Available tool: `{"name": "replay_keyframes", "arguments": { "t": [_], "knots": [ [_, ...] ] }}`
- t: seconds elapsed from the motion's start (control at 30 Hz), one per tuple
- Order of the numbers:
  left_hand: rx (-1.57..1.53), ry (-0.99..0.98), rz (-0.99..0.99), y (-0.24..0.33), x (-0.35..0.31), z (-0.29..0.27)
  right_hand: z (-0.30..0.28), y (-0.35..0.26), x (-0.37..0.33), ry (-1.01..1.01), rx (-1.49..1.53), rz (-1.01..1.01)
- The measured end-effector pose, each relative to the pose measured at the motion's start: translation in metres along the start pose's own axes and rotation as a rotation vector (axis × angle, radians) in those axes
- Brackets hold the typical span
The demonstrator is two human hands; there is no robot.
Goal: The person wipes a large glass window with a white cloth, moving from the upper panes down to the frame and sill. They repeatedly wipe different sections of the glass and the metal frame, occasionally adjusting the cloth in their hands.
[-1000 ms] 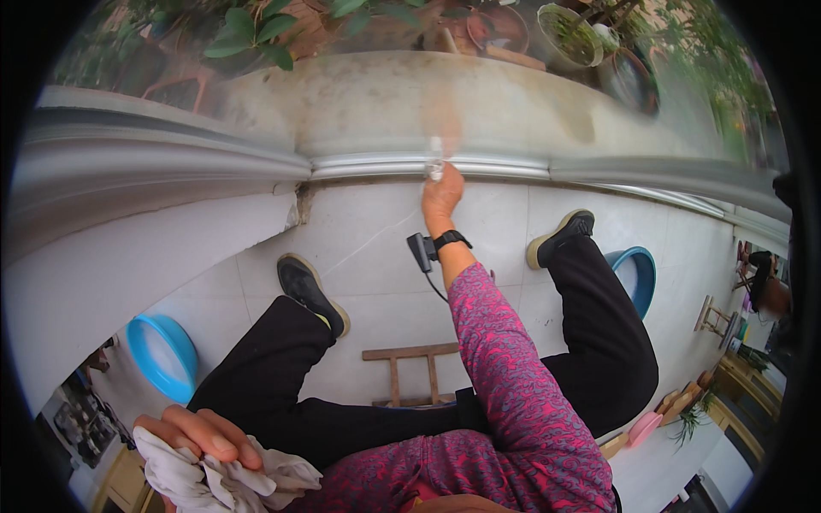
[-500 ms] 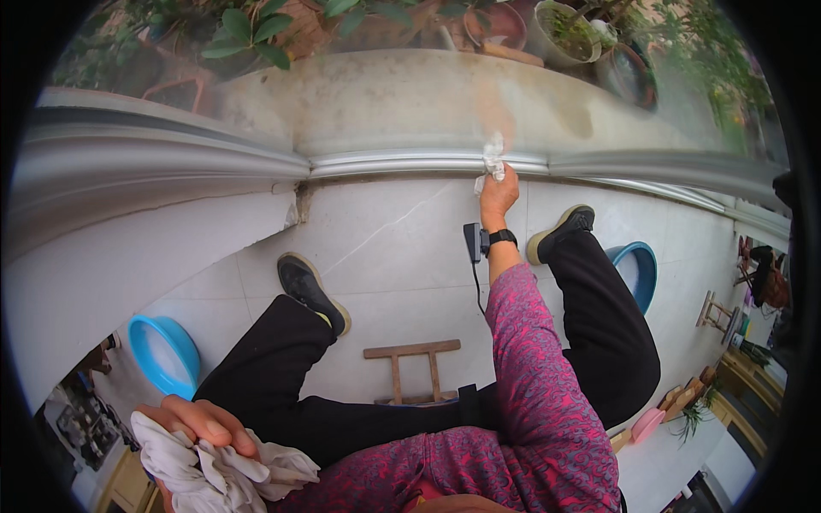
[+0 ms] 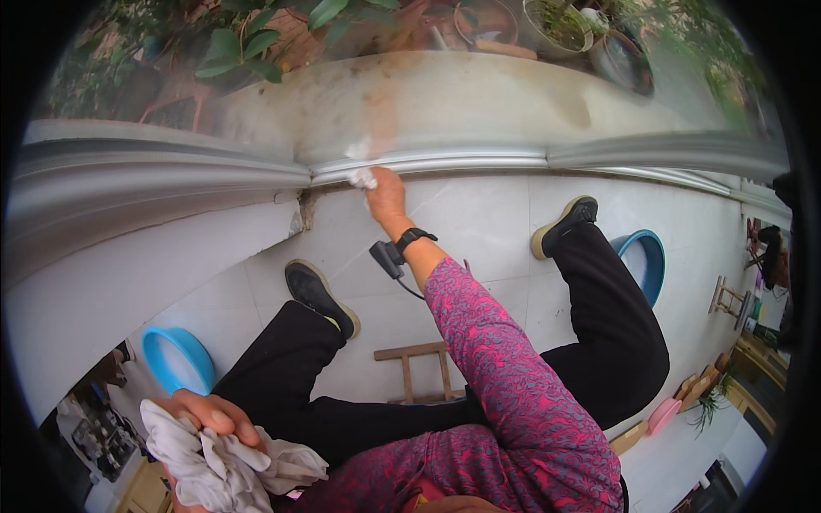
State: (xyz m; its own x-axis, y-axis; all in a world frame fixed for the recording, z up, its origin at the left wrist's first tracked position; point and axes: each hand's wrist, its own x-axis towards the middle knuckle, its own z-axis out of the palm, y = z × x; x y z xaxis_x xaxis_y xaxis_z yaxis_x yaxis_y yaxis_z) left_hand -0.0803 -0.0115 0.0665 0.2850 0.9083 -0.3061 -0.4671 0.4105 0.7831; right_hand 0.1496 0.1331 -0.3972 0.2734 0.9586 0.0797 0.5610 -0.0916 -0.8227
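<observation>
My right hand is closed around a small crumpled white cloth, held at the lower metal window frame. The glass just above mirrors the hand and cloth faintly. It cannot be made out how much of the cloth touches the frame. A black strap and a small dark device with a cable sit on my right wrist. At the lower left, my left hand grips a larger bunched whitish cloth; part of that hand is hidden beneath the folds.
A light blue basin stands on the floor at left, and a darker blue basin beside my right leg. A small wooden stool is between my legs. A white wall ledge runs along the left. Potted plants stand beyond the glass.
My right hand has slid left along the window frame with the small white cloth. My left hand keeps its hold on the larger cloth. The whole view has shifted slightly.
</observation>
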Motion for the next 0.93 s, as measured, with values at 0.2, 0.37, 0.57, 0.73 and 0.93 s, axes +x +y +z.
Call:
{"name": "replay_keyframes", "arguments": {
  "t": [0.2,0.37,0.57,0.73,0.93],
  "knots": [
    [-0.041,-0.016,-0.008,0.003,-0.003,-0.017,-0.071,0.034,0.003,0.185,0.055,0.064],
    [-0.067,0.019,-0.057,0.005,-0.007,-0.033,-0.208,0.146,0.049,0.538,-0.304,0.233],
    [-0.033,0.04,-0.001,0.002,-0.001,-0.017,-0.244,0.198,0.081,0.439,-0.518,0.302],
    [0.184,0.205,0.124,0.002,0.004,0.009,-0.194,0.172,0.066,0.525,-0.427,0.241],
    [0.205,0.38,0.208,0.002,0.0,0.021,-0.105,0.096,0.036,0.467,-0.282,0.108]
  ]
}}
